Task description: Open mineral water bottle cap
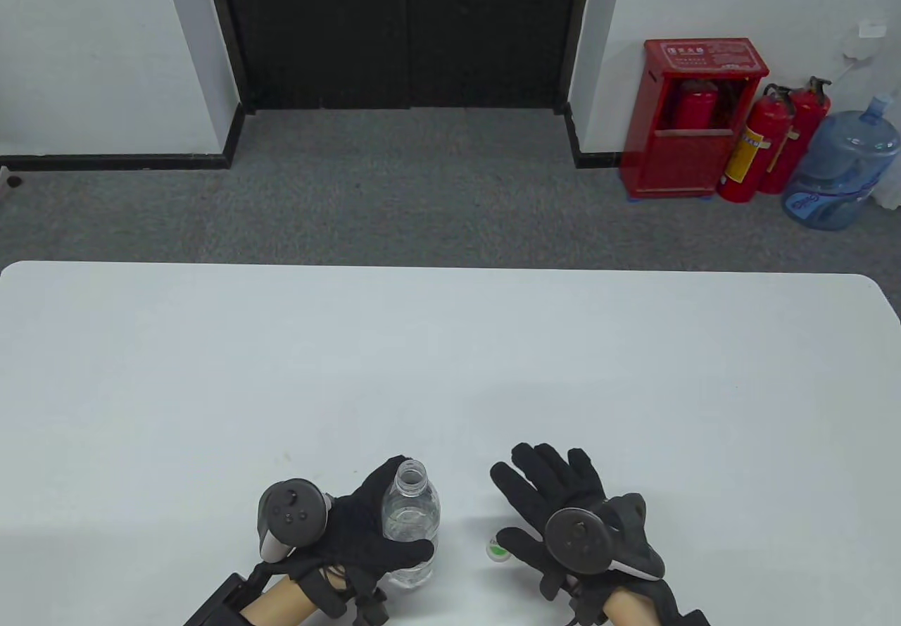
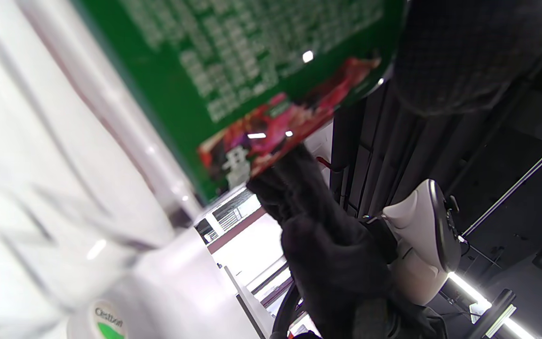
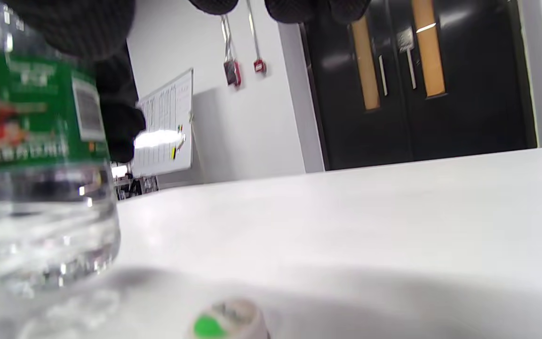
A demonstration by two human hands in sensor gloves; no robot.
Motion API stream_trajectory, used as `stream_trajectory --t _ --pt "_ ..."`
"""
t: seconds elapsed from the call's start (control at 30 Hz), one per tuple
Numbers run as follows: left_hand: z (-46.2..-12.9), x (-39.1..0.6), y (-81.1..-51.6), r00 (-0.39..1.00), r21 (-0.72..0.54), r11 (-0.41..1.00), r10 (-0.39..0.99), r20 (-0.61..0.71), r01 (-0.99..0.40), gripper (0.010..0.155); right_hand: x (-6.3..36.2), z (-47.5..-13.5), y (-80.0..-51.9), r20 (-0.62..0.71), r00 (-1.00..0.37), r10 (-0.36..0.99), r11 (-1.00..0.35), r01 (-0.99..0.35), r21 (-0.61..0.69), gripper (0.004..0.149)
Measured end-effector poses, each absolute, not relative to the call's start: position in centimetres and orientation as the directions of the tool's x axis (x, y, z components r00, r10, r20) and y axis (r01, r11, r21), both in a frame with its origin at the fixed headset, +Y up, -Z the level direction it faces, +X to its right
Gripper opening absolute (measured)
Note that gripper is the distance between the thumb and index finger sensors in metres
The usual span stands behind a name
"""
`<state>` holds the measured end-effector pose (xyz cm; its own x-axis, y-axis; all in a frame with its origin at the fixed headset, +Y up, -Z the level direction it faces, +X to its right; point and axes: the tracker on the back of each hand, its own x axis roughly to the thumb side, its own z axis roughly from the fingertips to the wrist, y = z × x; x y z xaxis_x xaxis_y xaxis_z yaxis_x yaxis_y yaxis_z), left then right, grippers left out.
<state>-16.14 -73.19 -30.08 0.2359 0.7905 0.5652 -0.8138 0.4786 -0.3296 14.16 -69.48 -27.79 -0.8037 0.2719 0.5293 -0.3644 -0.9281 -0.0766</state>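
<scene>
White table [image 1: 450,344], grey carpet and dark double door beyond. Bottle [image 1: 411,524]: upright near the table's front edge, mouth open, long axis vertical, held in my left hand [image 1: 359,534], fingers wrapped around the green label. Cap [image 1: 497,551]: off, lying on the table between bottle and my right hand [image 1: 563,513], just beside that thumb. Right hand: fingers extended, loosely spread, holding nothing, hovering over or resting on the table, I cannot tell which. Judgement: cap is off; right hand is nearer it
</scene>
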Motion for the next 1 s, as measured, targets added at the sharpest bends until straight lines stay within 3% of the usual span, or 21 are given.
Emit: stream_trajectory --t 0.2,0.7,0.8,1.0 --pt "-29.8 -15.9 -73.2 0.224 -0.342 0.473 0.793 0.566 -0.812 0.098 15.4 -27.6 -68.8 0.515 -0.800 0.307 -0.909 -0.407 -0.090 0.079" --pt "-28.8 -14.7 -73.2 0.250 -0.363 0.494 0.800 0.546 -0.790 0.097 14.5 -27.7 -69.4 0.508 -0.811 0.290 -0.927 -0.369 -0.061 0.076" --pt "-30.2 -14.4 -72.9 0.286 -0.353 0.510 0.802 0.525 -0.784 0.097 14.3 -27.7 -69.5 0.512 -0.806 0.297 -0.927 -0.373 -0.050 0.076" --pt "-36.0 -13.5 -71.7 0.333 -0.296 0.489 0.830 0.447 -0.821 0.097 14.5 -28.0 -69.6 0.507 -0.801 0.318 -0.924 -0.382 -0.026 0.075"
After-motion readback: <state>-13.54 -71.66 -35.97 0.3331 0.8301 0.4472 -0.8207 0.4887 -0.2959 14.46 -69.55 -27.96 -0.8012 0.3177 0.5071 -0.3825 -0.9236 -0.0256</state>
